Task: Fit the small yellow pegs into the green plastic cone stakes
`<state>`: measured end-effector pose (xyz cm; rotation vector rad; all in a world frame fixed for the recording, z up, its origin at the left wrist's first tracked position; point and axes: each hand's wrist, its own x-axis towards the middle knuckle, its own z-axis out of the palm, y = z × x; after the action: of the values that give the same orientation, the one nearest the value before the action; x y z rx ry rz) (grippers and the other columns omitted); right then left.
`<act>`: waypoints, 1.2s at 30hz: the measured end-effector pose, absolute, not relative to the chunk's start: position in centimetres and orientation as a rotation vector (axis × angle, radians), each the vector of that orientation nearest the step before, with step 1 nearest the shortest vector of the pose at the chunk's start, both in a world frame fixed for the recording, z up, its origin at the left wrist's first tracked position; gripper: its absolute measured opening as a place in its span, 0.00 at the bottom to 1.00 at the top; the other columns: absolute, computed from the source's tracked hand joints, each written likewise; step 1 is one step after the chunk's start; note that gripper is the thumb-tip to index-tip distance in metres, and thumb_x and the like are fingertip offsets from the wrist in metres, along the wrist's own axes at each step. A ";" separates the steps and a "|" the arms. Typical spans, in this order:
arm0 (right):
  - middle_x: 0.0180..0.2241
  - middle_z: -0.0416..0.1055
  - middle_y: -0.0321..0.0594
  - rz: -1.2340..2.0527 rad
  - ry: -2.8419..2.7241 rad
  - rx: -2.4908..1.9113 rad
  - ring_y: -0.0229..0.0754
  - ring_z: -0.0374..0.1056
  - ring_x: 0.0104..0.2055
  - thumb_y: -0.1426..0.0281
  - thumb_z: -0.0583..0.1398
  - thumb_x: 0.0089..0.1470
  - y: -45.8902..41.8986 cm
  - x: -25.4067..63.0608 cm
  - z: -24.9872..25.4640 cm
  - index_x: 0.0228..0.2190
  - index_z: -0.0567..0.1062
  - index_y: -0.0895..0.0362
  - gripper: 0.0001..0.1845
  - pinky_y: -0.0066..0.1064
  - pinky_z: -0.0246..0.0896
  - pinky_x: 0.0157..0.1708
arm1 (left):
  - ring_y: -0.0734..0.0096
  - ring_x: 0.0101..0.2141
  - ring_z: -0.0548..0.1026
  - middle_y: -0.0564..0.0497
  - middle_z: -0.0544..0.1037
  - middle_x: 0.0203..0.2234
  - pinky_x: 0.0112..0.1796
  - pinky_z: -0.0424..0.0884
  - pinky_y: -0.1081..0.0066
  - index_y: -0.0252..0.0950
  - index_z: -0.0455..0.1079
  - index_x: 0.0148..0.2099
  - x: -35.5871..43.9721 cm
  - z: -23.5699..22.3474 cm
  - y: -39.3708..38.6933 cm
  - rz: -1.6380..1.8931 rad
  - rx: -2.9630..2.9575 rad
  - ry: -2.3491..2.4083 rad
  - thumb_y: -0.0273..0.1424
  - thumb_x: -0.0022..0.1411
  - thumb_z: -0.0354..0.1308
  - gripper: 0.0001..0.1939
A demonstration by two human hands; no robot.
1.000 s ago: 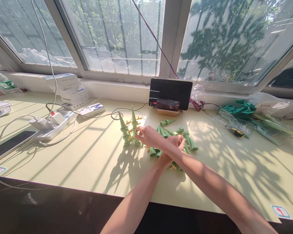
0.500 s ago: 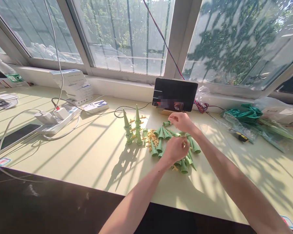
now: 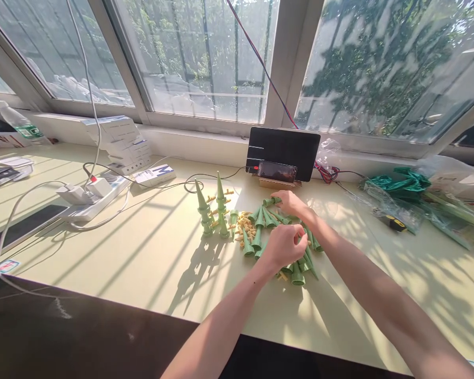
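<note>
My left hand (image 3: pixel 285 245) is closed, its fingers curled above a pile of green cone-shaped plastic pieces (image 3: pixel 256 239); whatever it may hold is hidden. Farther back, my right hand (image 3: pixel 294 204) closes its fingertips on the right end of a short green tubular piece (image 3: pixel 271 201). Small yellow pegs (image 3: pixel 244 221) lie mixed in at the pile's left side. To the left of them two green pointed towers stand upright, a left tower (image 3: pixel 204 210) and a right tower (image 3: pixel 221 205), with yellow pegs sticking out sideways.
Behind the pile a black tablet (image 3: pixel 284 145) leans near the window, with a phone (image 3: pixel 276 172) on a stand before it. A power strip (image 3: pixel 98 197) with cables, white boxes (image 3: pixel 120 139) and a phone (image 3: pixel 23 226) occupy the left. Plastic bags (image 3: pixel 403 195) lie at right.
My right hand has lowered onto the short green tubular piece, its fingertips now at that piece's end. My left hand stays over the pile, nearly in place.
</note>
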<state>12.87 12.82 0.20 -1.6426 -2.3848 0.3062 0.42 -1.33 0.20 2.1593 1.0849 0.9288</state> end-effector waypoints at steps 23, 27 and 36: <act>0.44 0.73 0.48 0.039 -2.558 -1.966 0.45 0.73 0.38 0.70 0.56 0.63 6.5 12.8 3.7 0.46 0.79 0.52 0.14 0.29 0.54 0.29 | 0.75 0.21 0.62 0.55 0.68 0.18 0.26 0.54 0.72 0.36 0.71 0.26 0.5 0.2 -1.1 0.901 2.166 1.012 0.24 0.54 0.54 0.07; 0.41 0.75 0.47 0.066 -2.549 -2.064 0.47 0.73 0.37 0.73 0.55 0.62 6.0 12.8 4.3 0.44 0.79 0.52 0.15 0.29 0.54 0.28 | 0.75 0.21 0.62 0.55 0.68 0.18 0.26 0.54 0.72 0.35 0.72 0.27 0.5 0.0 -1.0 0.918 2.161 0.990 0.23 0.53 0.54 0.07; 0.40 0.78 0.50 0.147 -2.449 -2.171 0.52 0.76 0.39 0.69 0.54 0.62 5.8 13.0 4.2 0.44 0.81 0.53 0.16 0.34 0.63 0.32 | 0.76 0.21 0.60 0.56 0.66 0.17 0.26 0.53 0.72 0.35 0.70 0.25 0.5 -0.1 -1.1 0.946 2.146 0.974 0.22 0.52 0.54 0.07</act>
<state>13.03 5.84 4.25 -2.1709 -2.4486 0.1474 0.52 -1.06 -0.09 2.1455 0.9743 0.9463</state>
